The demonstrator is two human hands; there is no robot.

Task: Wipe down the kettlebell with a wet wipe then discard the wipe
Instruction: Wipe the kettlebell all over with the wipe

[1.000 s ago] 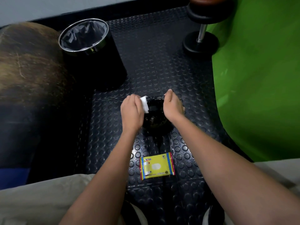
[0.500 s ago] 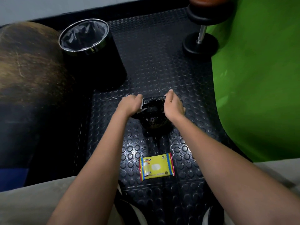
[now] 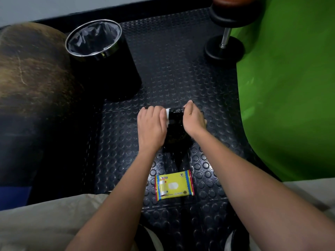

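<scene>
Left hand [image 3: 151, 124]: pressing a folded white wet wipe [image 3: 167, 115] against the left side of the glossy black kettlebell [image 3: 176, 126], fingers curling over the wipe and gripping it. Right hand [image 3: 194, 119]: gripping the kettlebell's right side near the handle, fingers curling over the top edge and steadying the weight.

Kettlebell: sitting on the black studded rubber floor mat [image 3: 172, 73], directly between both hands, body mostly hidden in shadow.

Nearer the body: flat yellow wet-wipe packet [image 3: 174, 187], lying on the mat, just short of the kettlebell.

Farther out, to the left: round black waste bin with a chrome rim and grey liner [image 3: 94, 39], standing well apart from the hands. To the right: black dumbbell [image 3: 224, 46] standing on end beside a green backdrop [image 3: 290, 87].

Progress, judging from the layout: wiping under way, wipe out of the packet and touching the metal. Extent of surface covered: not showing. Remaining: finishing the wipe-down, carrying the wipe to the bin, dropping it in.
</scene>
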